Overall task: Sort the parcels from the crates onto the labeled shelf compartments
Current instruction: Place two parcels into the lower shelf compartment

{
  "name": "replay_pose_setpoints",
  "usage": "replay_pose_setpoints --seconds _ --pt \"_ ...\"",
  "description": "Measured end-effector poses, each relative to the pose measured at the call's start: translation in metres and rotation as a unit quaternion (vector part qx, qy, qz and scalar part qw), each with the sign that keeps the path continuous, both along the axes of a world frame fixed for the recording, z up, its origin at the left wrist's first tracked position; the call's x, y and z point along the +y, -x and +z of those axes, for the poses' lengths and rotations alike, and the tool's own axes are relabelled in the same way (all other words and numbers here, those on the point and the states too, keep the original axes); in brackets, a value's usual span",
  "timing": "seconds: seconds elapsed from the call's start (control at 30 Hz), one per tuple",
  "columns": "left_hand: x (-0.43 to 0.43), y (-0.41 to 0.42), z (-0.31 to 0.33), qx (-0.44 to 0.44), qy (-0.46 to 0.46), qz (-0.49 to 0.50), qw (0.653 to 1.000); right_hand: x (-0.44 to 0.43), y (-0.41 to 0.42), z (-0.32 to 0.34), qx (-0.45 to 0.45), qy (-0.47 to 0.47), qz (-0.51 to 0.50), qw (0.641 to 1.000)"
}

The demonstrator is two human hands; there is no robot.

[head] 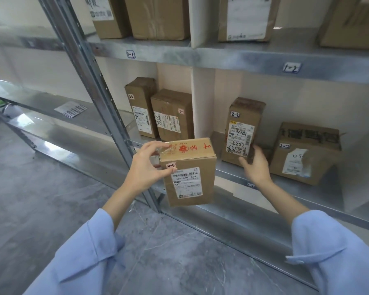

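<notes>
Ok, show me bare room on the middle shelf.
Bare: right of the squat 2-2 box, and a strip left of the taller 2-1 box. Crowded: between the squat box and the tall 2-2 box the right hand grips.

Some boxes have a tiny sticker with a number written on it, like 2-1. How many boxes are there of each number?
2-1 boxes: 2
2-2 boxes: 2
2-3 box: 1
Total: 5
</notes>
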State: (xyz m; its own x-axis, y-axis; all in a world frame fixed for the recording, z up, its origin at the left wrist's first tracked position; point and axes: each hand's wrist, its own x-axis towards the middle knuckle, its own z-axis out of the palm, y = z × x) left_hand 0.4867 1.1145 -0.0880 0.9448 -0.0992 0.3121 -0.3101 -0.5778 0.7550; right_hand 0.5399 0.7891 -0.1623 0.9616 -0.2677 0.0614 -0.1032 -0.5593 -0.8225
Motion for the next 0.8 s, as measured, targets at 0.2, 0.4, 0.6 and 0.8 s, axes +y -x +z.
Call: replay_pose_setpoints --seconds 0.2,0.4,0.6,0.8 --pt "-0.020 0.017 0.027 -0.006 -0.007 -0.027 1.000 -0.004 0.039 0.032 0.038 0.019 0.038 0.998" --pt "-0.039 0.022 0.037 -0.030 -0.022 -0.060 0.997 -0.018 0.093 0.067 0.036 -0.053 0.067 0.996" --pt "-0.072 0.028 0.052 -0.047 -0.019 -0.136 0.989 -0.022 0.161 0.101 0.008 -0.100 0.063 0.993" --pt "-0.118 0.047 0.059 -0.047 0.006 -0.231 0.972 -0.031 0.236 0.113 -0.018 -0.122 -0.005 0.992"
